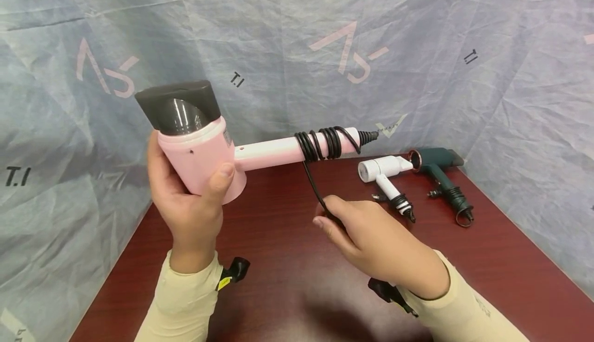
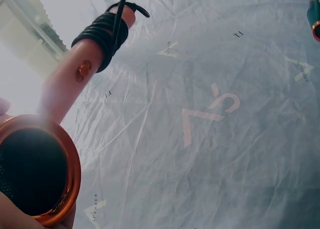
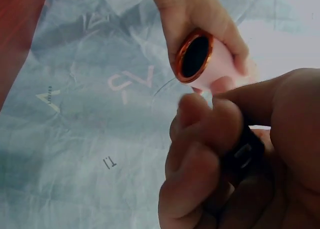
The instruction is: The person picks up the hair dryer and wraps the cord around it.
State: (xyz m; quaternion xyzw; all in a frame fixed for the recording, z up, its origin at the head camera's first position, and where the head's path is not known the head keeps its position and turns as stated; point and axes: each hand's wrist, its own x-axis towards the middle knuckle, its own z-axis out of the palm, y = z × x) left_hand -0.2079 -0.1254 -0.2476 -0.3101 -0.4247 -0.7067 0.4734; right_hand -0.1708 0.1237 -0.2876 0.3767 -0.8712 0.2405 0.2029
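A pink hair dryer with a dark nozzle is held above the table, its handle pointing right. My left hand grips the dryer's body, thumb on the near side. Several turns of black power cord wrap the handle's outer half. From there a stretch of cord runs down to my right hand, whose fingers curl round it. The right wrist view shows a black piece inside that hand, partly hidden by the fingers. A copper-coloured rim rings the dryer's rear in the left wrist view.
On the dark red table, a white hair dryer and a dark green hair dryer lie at the right, cords wound on their handles. A grey printed sheet hangs behind and along both sides.
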